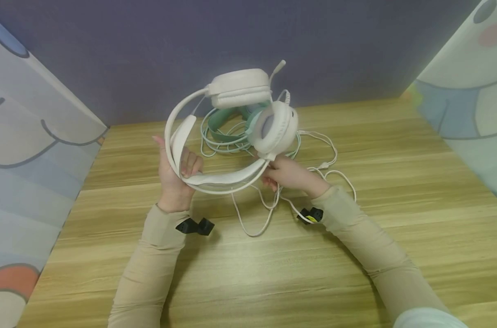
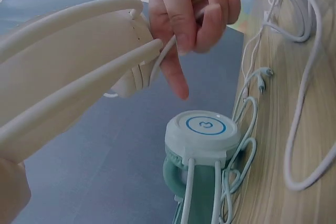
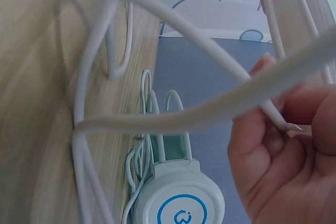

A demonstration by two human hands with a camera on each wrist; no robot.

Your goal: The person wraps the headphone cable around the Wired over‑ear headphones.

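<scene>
White gaming headset [image 1: 232, 132] was held up above the wooden table [image 1: 396, 228], tilted, headband toward the person and ear cups toward the back wall. Upper ear cup [image 1: 240, 87] carried a short microphone boom [image 1: 278, 69]; lower ear cup [image 1: 276, 127] faced the camera.

Left hand [image 1: 175, 171]: fingers curled round the headband [image 1: 179, 141] at its bend, thumb side behind the band, firm grip.

Right hand [image 1: 287, 175]: at the base of the lower ear cup, fingers closed and pinching the white cable [image 1: 256, 225] where it leaves the cup. Left wrist view confirmed the cable running between the curled fingers [image 2: 181, 19]. Right wrist view showed the cable [image 3: 173, 119] crossing in front of the palm.

Rest of the white cable hung loose, one loop drooping onto the table in front, further slack trailing to the right with its plug end [image 1: 324, 165] lying on the wood. No part was wound or bundled.

Judgement on progress: headset lifted and secured in both hands, cable seized near its root only; gathering or tidying of the cable looked barely begun, with nearly all its length left to handle.

Behind, on the table: a mint-green headset [image 1: 232, 125] with its own coiled cable, resting untouched. Its round cup with a blue ring logo [image 2: 205, 127] showed in both wrist views.
</scene>
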